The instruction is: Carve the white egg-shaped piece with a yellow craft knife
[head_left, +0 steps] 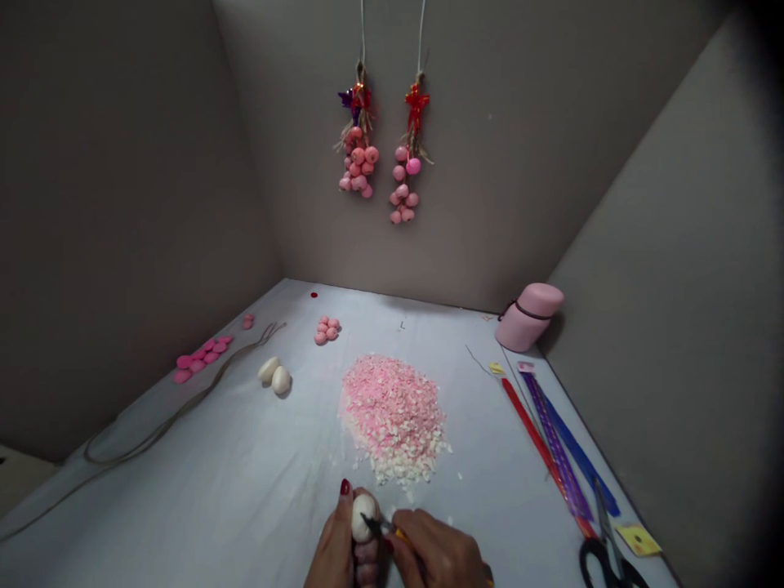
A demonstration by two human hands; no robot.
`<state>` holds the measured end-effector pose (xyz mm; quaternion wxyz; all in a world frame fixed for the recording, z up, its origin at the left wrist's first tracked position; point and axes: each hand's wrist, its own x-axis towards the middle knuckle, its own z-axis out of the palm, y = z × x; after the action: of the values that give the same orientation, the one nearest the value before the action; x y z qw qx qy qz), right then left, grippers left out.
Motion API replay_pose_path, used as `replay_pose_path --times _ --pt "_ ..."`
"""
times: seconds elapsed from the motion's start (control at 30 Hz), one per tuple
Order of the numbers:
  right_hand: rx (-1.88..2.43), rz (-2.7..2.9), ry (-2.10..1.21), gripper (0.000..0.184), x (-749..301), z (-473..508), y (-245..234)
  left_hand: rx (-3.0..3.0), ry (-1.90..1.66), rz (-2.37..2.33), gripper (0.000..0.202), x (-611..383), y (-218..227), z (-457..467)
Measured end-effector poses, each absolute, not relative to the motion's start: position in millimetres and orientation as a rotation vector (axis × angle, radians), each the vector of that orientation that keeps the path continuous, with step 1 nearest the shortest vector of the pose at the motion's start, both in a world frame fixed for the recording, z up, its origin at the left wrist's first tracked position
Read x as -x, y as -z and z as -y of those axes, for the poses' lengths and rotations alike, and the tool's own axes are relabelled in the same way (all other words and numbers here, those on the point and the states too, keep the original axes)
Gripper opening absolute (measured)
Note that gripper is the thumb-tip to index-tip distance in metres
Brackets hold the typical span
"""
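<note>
At the front edge of the view my left hand [334, 545] is closed around a white egg-shaped piece [361, 513], its thumb raised along the left side. My right hand [439, 549] grips a small craft knife [373, 525] with a dark blade and a bit of yellow on the handle. The blade lies against the right side of the white piece. Just beyond both hands is a heap of pink and white shavings [395, 412]. Two more white egg-shaped pieces [274, 376] lie together to the left.
Pink balls [327, 330], flat pink pieces [199, 358] and twine [184, 412] lie at the left and back. Scissors [606, 547], red [536, 437], purple [557, 449] and blue ribbons [579, 453] and a pink flask [530, 317] are right. Bead bunches [358, 163] hang behind.
</note>
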<state>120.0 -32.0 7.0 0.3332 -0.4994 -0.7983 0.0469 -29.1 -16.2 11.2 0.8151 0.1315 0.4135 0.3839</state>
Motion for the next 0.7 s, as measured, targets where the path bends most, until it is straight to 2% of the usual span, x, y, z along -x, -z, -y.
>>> replay_pose_path --times 0.2,0.6,0.7 --pt "1.450 1.926 -0.207 0.048 -128 28 -7 -0.340 -0.855 -0.831 0.062 27 -16 17" --pt "1.416 1.853 -0.180 0.046 -132 27 -5 -0.138 -0.900 -0.717 0.032 35 -21 7" --pt "1.421 1.862 -0.184 0.046 -133 27 -4 -0.117 -0.908 -0.713 0.031 35 -19 7"
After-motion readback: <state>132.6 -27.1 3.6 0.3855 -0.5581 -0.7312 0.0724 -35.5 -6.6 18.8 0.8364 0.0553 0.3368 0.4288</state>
